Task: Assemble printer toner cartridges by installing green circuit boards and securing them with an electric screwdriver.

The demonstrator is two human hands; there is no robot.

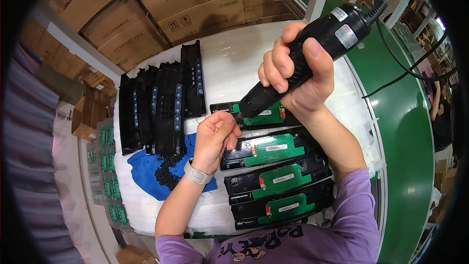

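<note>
My right hand [309,76] is wrapped around a black corded electric screwdriver [325,32], which slants down to the left. Its lower end is over the left part of the farthest black plastic housing [224,107], where a green circuit board [267,116] lies. My left hand [215,134] is closed in a pinch beside the screwdriver's tip; whatever its fingertips hold is too small or hidden to make out. Nearer to me, more black housings with green boards [274,149] lie in a row. A loose pile of small black screws [168,173] rests on a blue cloth [144,171] left of my left wrist.
Black housings with blue button strips [165,110] stand at the left of the white-covered table [229,58]. Trays of green boards [108,176] hang along its left edge. Cardboard boxes [195,7] are stacked behind. The screwdriver's cable [391,63] runs off right, above a green floor [405,132].
</note>
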